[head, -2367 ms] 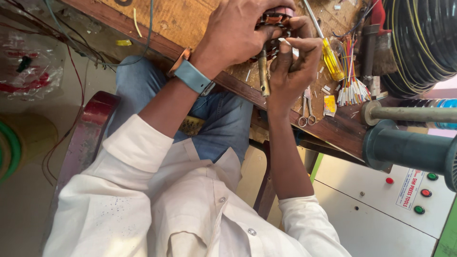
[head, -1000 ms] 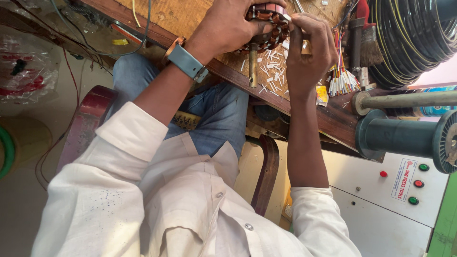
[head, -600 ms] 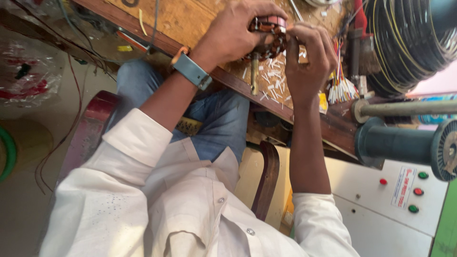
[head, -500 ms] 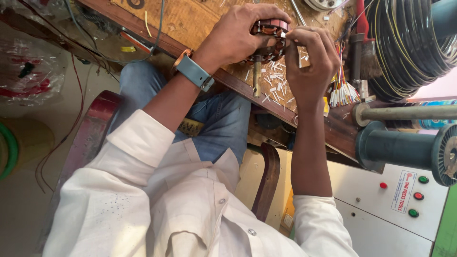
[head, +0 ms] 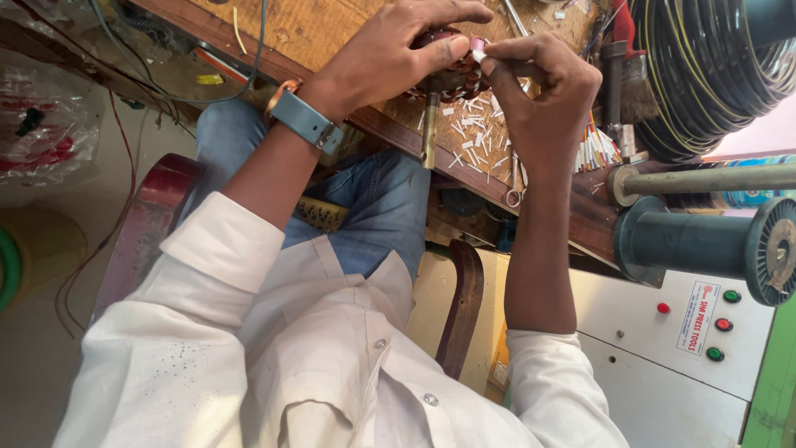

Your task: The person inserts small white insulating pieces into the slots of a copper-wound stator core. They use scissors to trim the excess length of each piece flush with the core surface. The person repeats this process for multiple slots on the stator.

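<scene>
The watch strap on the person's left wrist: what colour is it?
The watch strap is light blue, seen best in the head view.

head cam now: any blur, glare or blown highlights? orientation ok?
Head view: sharp, with no motion blur on the left hand or right hand. Daylight is soft and even; the white shirt is bright yet keeps its fold detail. The pink background patch at the right edge looks overexposed. No strong glare on the wooden bench. The frame is rotated, so the body fills the lower part and the bench runs along the top.

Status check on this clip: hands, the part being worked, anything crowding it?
Left hand grips wound motor core. Right hand pinches small white strip at its top. White offcuts litter wooden bench underneath.
</scene>
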